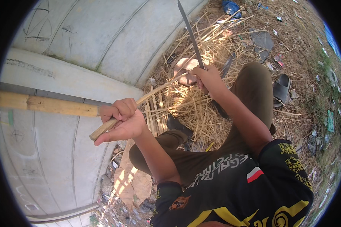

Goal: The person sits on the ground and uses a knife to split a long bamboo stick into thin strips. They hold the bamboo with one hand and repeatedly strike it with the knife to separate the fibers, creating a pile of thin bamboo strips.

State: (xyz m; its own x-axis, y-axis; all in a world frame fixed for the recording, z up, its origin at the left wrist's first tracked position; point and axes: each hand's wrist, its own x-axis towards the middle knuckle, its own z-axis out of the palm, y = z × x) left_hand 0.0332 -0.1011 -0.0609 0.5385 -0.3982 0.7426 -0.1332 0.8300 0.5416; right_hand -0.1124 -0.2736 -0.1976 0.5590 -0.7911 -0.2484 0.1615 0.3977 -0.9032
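Observation:
My left hand (123, 119) is closed round a split bamboo strip (159, 89), whose thick end sticks out past the thumb. From there the strip slants up and right until its far end meets my right hand. In my right hand (209, 81) is a machete (190, 33), gripped low, its long dark blade pointing up and away. The handle is mostly hidden by the fingers. Strip and blade come close together beside the right fist; whether they touch I cannot tell. A pinkish block (182, 67) lies on the ground behind that spot.
A pale panelled wall (113, 34) rises on the left, with a round bamboo pole (60, 106) along it. Bamboo strips and shavings (193, 113) cover the ground between my bent legs (250, 87). A dark sandal (281, 90) lies right; flattened cardboard (134, 185) lies near left. Litter is scattered about.

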